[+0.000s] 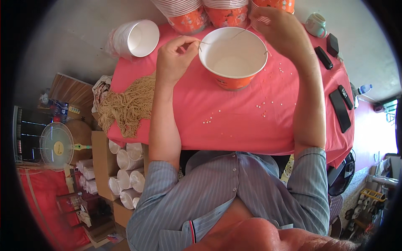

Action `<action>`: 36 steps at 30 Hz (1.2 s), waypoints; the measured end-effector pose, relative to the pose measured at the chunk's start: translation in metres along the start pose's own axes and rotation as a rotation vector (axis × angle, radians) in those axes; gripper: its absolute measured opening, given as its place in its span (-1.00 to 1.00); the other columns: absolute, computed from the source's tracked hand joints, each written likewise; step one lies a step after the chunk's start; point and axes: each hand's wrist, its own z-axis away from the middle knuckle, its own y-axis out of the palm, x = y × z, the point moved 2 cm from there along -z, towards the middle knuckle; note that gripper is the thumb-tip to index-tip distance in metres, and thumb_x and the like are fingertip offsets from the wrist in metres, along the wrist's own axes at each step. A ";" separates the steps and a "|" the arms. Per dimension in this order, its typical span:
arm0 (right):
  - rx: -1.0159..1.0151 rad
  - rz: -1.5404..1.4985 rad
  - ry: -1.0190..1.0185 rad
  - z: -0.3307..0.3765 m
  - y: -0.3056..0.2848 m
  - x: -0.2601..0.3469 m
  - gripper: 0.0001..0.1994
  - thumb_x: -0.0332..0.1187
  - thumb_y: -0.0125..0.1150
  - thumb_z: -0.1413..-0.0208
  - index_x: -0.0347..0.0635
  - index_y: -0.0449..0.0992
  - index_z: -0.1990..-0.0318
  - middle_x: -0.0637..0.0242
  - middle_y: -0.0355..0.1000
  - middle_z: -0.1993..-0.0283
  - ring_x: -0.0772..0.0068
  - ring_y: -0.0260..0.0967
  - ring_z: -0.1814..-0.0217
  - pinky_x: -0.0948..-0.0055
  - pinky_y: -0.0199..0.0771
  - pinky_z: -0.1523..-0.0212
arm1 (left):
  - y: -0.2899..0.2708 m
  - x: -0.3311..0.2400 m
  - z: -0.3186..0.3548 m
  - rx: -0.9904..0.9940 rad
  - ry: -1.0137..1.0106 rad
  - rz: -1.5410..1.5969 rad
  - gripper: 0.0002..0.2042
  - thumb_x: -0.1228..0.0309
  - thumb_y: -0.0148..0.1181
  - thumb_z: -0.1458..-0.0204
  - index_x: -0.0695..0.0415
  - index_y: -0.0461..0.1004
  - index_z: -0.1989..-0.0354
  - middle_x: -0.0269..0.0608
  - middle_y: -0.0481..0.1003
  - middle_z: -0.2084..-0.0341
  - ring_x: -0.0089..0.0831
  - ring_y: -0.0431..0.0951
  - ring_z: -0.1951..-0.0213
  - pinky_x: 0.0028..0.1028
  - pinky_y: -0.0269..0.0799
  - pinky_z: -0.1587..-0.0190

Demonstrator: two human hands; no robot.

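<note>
A paper bucket (pixel 235 82) with an orange outside and a white inside stands upright near the far middle of the pink-covered table. At its left rim, my left hand (pixel 173 60) pinches a thin tan cord (pixel 242 32) between thumb and fingertips. The cord runs across the bucket's mouth toward my right hand (pixel 278 29), raised beyond the far right rim with fingers closed on it. A short cord end also shows at the right rim. Left of my left forearm lies a loose heap of tan cords (pixel 127 104).
Stacked orange buckets (pixel 188 21) line the far edge; a white bucket (pixel 144 38) lies tilted at far left. Small white discs (pixel 207 121) dot the pink cloth (pixel 234 136). A mug (pixel 315 26) and a phone (pixel 339 112) sit right. A fan (pixel 56 144) stands left.
</note>
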 end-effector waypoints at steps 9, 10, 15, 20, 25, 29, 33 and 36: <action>0.310 -0.246 -0.157 0.014 0.067 0.052 -0.74 -0.20 0.36 -0.28 -0.04 0.77 -0.02 0.08 0.73 0.12 0.00 0.68 0.15 0.13 0.65 0.07 | 0.002 0.007 0.003 0.084 -0.007 0.322 -0.85 0.51 0.33 -0.35 0.27 0.71 -0.01 -0.26 0.74 0.20 -0.59 0.69 0.16 -0.53 0.60 0.02; 0.381 -0.270 -0.123 0.012 0.069 0.051 -0.76 -0.20 0.35 -0.29 -0.06 0.78 0.03 0.10 0.73 0.14 0.03 0.68 0.16 0.15 0.65 0.09 | 0.002 0.007 0.002 0.084 -0.008 0.323 -0.85 0.51 0.33 -0.35 0.27 0.71 -0.01 -0.26 0.74 0.20 -0.59 0.69 0.16 -0.53 0.60 0.02; 0.259 -0.490 -0.113 0.010 0.056 0.044 -0.76 -0.21 0.30 -0.28 -0.14 0.77 0.12 0.14 0.74 0.19 0.06 0.71 0.12 0.13 0.66 -0.01 | 0.000 0.004 0.001 0.116 -0.043 0.407 -0.80 0.46 0.36 -0.34 0.26 0.70 -0.06 -0.23 0.74 0.19 -0.56 0.68 0.10 -0.51 0.60 0.02; 0.241 -0.555 -0.080 0.010 0.053 0.049 -0.76 -0.23 0.32 -0.27 -0.16 0.77 0.09 0.13 0.75 0.17 0.13 0.74 0.09 0.21 0.69 -0.03 | 0.007 -0.009 0.008 0.156 0.030 0.344 -0.75 0.43 0.40 -0.32 0.27 0.69 -0.10 -0.22 0.74 0.16 -0.56 0.67 0.11 -0.50 0.59 0.07; 0.215 -0.521 -0.090 0.010 0.052 0.053 -0.76 -0.24 0.35 -0.29 -0.20 0.76 0.10 0.22 0.71 0.27 0.33 0.69 0.20 0.32 0.66 0.08 | 0.011 -0.001 0.008 0.162 -0.012 0.278 -0.75 0.44 0.39 -0.34 0.28 0.68 -0.11 -0.23 0.74 0.15 -0.56 0.70 0.09 -0.52 0.62 0.01; 0.213 -0.495 -0.080 0.010 0.050 0.052 -0.77 -0.23 0.35 -0.32 -0.21 0.75 0.14 0.34 0.66 0.38 0.55 0.62 0.32 0.44 0.61 0.20 | 0.009 -0.002 0.008 0.177 0.013 0.390 -0.79 0.45 0.35 -0.39 0.29 0.68 -0.07 -0.23 0.75 0.14 -0.56 0.71 0.07 -0.53 0.62 -0.03; 0.230 -0.523 -0.052 0.008 0.051 0.052 -0.77 -0.21 0.36 -0.32 -0.20 0.74 0.18 0.38 0.63 0.42 0.60 0.58 0.38 0.47 0.58 0.27 | 0.012 0.000 0.008 0.192 0.013 0.417 -0.84 0.46 0.34 -0.39 0.27 0.69 -0.02 -0.28 0.73 0.15 -0.58 0.68 0.07 -0.54 0.60 -0.03; 0.287 -0.577 -0.003 0.007 0.054 0.051 -0.77 -0.20 0.36 -0.33 -0.18 0.74 0.21 0.40 0.60 0.45 0.63 0.53 0.42 0.49 0.53 0.35 | 0.008 0.009 0.003 0.239 -0.022 0.310 -0.89 0.52 0.33 -0.36 0.25 0.69 0.03 -0.34 0.68 0.12 -0.61 0.63 0.08 -0.54 0.56 -0.01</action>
